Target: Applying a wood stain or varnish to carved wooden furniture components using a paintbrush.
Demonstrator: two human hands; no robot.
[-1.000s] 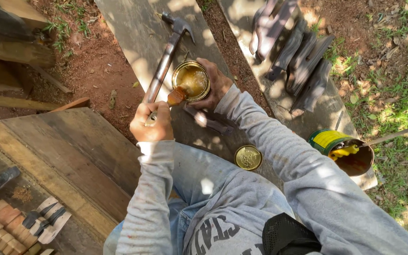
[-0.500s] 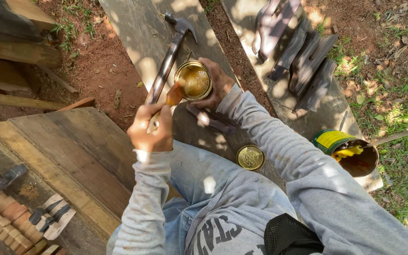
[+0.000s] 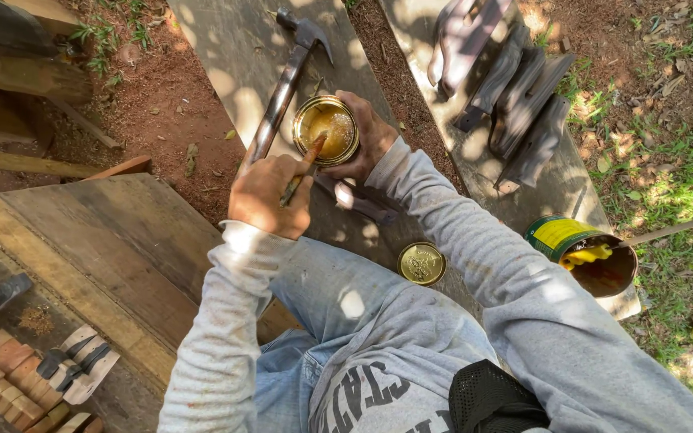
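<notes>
steadying a small open tin of amber liquid, the right hand is wrapped around the can's wall at its 3 o'clock side, fingers clenched on it; the tin stands on a grey plank at 12 o'clock from the knees. the left hand is closed around a thin brush handle, whose tip is dipped just inside the rim at 7 o'clock. the can is seen as round, gold-lined and glossy, its contents bright in the sun. it is judged light, rigid and easily tipped, with a wet, probably slippery rim, so a grip around the wall rather than at the lip is considered best. a claw hammer is laid at 11 o'clock of the tin, its handle passing just beside the left hand. the loose round lid is lying at 5 o'clock, and a larger green and yellow can is set well apart at 4 o'clock, with dark shaped wooden pieces at 2 o'clock
</notes>
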